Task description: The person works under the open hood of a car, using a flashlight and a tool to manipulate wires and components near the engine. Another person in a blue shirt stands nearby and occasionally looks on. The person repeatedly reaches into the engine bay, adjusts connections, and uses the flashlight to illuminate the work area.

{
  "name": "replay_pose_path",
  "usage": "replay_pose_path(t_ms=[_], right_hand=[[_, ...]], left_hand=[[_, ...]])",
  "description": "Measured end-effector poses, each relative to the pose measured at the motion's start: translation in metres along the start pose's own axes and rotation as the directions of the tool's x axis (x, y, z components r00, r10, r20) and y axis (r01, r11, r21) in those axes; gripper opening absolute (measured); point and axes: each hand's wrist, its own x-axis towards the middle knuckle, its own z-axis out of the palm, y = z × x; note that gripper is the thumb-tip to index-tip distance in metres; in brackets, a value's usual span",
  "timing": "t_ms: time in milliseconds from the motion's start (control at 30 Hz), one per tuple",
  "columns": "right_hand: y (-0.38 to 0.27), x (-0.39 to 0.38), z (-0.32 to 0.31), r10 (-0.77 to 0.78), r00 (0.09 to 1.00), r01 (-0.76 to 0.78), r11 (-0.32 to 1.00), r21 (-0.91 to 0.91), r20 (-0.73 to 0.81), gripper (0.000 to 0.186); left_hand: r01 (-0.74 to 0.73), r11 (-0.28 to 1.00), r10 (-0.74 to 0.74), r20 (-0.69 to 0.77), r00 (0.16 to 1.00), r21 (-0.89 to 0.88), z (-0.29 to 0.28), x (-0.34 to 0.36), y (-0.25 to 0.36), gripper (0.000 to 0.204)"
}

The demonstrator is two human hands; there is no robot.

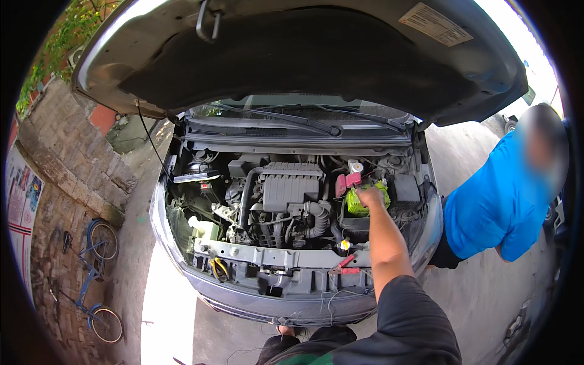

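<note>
My right hand (367,196) reaches over the bright green car battery (356,210) on the right side of the engine bay. Its fingers are closed at the battery's top; what they grip, if anything, is hidden. Just left of the hand sits a pinkish-red terminal cover (348,182), with a white-capped reservoir (355,166) behind it. Nearer to me, two red-handled pieces (348,271) with thin wires lie on the front crossmember. Yellow-handled pliers (219,269) rest at the front left. My left hand is out of view.
The raised hood (292,67) hangs overhead, held by a thin prop rod (152,137) at left. The engine cover (292,188) fills the middle of the bay. A person in a blue shirt (496,194) stands by the right fender. A bicycle (91,283) leans near the left wall.
</note>
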Motion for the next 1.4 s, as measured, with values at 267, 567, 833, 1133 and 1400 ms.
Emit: replay_pose_path(t_ms=[267,567,833,1133,1400], right_hand=[[-0.004,-0.351,0.03,-0.664,0.746,0.659,0.727,0.194,-0.047,0.027],[0.016,-0.596,0.111,-0.558,0.399,0.713,0.688,0.136,0.728,0.076],[0.035,-0.681,0.162,-0.873,0.488,0.573,0.305,0.761,-0.017,0.076],[0.023,-0.794,0.21,-0.542,0.804,-0.458,-0.3,0.837,0.246,0.043],[-0.068,-0.7,0.235,-0.355,0.934,-0.091,-0.305,0.948,-0.025,0.027]], left_hand=[[-0.062,0.998,0.063,-0.008,0.998,0.005,-0.016,0.116,0.068,0.048],[0.223,0.943,-0.111,0.399,0.91,-0.248,0.045,0.178,0.068,0.059],[0.431,0.88,-0.474,0.429,0.769,0.199,-0.024,0.144,0.025,0.056],[-0.223,0.821,-0.233,0.666,0.709,0.525,-0.071,0.101,0.05,0.053],[-0.14,0.757,-0.388,0.612,0.689,0.638,-0.127,0.215,0.129,0.078]])
